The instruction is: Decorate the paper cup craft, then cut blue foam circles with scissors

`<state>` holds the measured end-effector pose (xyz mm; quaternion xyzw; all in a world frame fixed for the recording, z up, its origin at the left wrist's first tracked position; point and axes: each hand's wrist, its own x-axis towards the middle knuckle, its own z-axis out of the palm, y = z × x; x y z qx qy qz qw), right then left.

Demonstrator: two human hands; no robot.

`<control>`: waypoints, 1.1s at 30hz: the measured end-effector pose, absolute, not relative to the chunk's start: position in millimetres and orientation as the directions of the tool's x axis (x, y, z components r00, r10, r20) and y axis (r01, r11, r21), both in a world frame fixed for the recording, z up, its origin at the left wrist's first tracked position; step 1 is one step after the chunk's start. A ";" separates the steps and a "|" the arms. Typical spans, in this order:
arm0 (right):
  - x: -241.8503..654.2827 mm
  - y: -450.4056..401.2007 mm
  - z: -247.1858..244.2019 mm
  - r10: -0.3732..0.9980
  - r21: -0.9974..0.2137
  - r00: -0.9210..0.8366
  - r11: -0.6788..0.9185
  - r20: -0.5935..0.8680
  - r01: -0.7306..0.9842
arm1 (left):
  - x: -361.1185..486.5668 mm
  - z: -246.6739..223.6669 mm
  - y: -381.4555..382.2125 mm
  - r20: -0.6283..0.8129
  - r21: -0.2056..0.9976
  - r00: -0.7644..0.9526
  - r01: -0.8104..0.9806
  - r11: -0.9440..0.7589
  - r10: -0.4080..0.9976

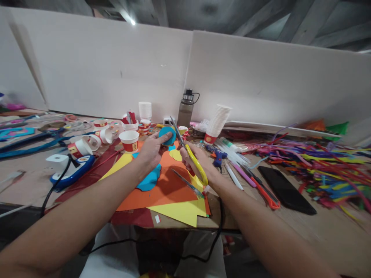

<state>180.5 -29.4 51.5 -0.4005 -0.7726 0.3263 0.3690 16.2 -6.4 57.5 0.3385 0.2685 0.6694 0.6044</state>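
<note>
My left hand (153,150) pinches a round blue paper disc (167,136) between thumb and fingers, above the table's middle. Yellow-handled scissors (198,166) are gripped in my right hand (194,156), their blades pointing up and away, close to the disc's right edge. Whether the blades touch the disc I cannot tell. Below the hands lie an orange paper sheet (165,193), a cut piece of blue paper (149,179), yellow paper (182,212) and small yellow rounds (175,155). A slim pen-like tool (188,183) rests on the orange sheet.
Paper cups (129,141) stand and lie at the left, near a blue-and-white power strip (74,172). Behind are a water bottle (185,108) and a tall cup stack (218,123). At right lie a glue gun (218,156), a red cutter (265,193), a phone (286,189) and colourful pipe cleaners (327,162).
</note>
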 end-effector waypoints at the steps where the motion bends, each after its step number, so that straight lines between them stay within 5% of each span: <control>1: 180.4 -29.5 51.0 0.862 -0.801 -0.401 0.465 0.311 0.377 | 16.2 57.4 -6.3 0.130 0.764 -0.037 -0.633 -0.124 0.991; 33: 179.0 -31.8 50.4 0.871 -0.865 -0.421 0.400 0.254 0.304 | 14.3 56.6 -5.1 0.096 0.777 -0.023 -0.623 -0.089 0.995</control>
